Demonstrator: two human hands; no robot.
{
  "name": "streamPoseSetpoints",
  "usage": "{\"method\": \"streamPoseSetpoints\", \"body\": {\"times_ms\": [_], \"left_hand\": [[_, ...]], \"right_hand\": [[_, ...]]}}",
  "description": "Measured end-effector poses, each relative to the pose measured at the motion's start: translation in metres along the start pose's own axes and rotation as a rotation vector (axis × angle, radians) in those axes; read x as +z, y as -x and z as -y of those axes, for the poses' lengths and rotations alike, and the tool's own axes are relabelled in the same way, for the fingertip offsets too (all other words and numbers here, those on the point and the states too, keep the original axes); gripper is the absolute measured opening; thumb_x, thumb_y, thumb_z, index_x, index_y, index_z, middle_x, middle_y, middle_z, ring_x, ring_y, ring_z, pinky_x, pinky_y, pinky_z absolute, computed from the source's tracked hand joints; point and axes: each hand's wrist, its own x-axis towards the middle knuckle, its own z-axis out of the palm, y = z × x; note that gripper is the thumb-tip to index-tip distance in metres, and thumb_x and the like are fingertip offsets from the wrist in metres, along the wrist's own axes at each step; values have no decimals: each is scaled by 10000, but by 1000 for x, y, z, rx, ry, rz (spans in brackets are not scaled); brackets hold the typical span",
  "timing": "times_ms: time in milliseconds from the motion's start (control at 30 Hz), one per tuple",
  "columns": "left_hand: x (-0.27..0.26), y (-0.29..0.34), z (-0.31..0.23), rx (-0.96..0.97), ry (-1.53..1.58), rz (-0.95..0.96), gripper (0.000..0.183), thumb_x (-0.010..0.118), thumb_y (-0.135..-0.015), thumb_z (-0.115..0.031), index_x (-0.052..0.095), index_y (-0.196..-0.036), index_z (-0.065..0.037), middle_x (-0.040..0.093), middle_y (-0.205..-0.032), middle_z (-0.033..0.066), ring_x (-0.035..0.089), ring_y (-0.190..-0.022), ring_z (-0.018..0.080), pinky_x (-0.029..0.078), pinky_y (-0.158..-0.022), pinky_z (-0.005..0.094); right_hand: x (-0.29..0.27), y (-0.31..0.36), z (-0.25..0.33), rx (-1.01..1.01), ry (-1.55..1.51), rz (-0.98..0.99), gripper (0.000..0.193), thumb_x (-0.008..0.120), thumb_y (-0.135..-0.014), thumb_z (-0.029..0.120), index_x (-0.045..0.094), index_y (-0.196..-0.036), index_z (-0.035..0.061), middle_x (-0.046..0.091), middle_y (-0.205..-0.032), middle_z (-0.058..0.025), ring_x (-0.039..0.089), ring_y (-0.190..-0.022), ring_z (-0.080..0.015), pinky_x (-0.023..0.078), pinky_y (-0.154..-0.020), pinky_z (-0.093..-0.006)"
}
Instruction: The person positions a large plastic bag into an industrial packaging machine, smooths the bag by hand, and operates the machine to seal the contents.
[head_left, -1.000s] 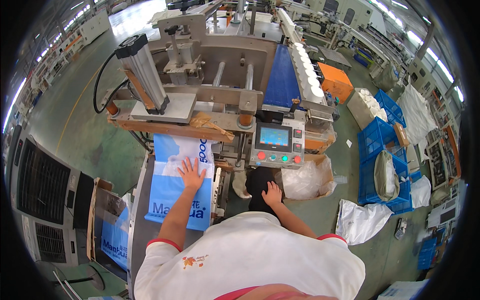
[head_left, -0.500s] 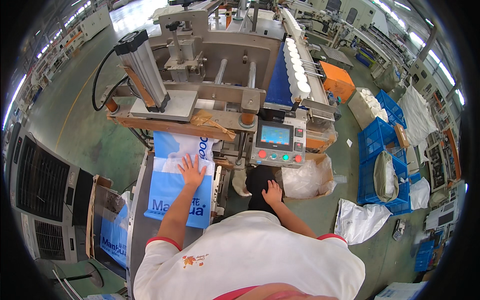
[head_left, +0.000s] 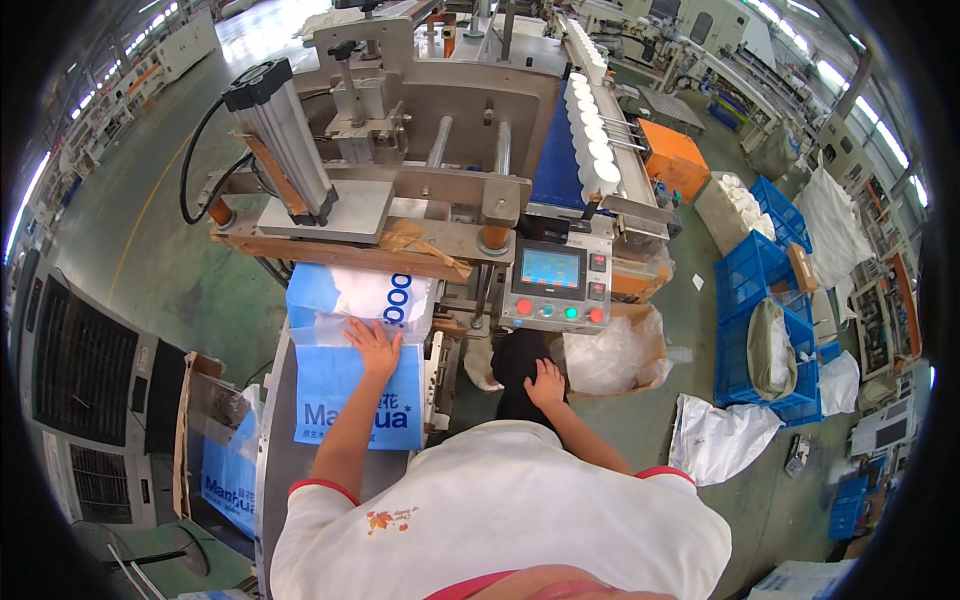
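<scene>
My left hand lies flat, fingers spread, on a blue and white plastic package that rests on a grey metal machine table. The package's far end reaches under the sealing head of the packing machine. My right hand rests with curled fingers on a black part below the machine's control panel, which has a lit screen and coloured buttons. Neither hand grips anything.
A blue conveyor carries white rolls at the right of the machine. A clear bag in a carton stands under the panel. Blue crates and white sacks lie at the right. A fan unit and a carton of blue bags stand at the left.
The view has shifted slightly. My left hand stays flat on the package and my right hand stays on the black part; nothing else visibly moved.
</scene>
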Motion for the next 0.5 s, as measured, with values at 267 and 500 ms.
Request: {"method": "streamPoseSetpoints", "body": {"times_ms": [267, 500], "left_hand": [[-137, -30, -36, -155, -65, 389, 553, 507, -868, -380, 403, -1345, -122, 236, -1440, 239, 177, -1353, 391, 50, -1034, 653], [-154, -78, -20, -216, -82, 749, 510, 538, -845, -392, 508, -1280, -127, 343, -1401, 220, 225, -1347, 362, 70, -1059, 613]], "right_hand": [[3, 1, -1, -2, 18, 27, 622, 578, -786, 345, 397, -1323, 89, 373, -1385, -126, 346, -1269, -316, 317, -1003, -495], [-48, -2, 53, 118, 65, 286, 702, 634, -740, 391, 388, -1315, 72, 330, -1399, -171, 332, -1271, -354, 323, -992, -502]]}}
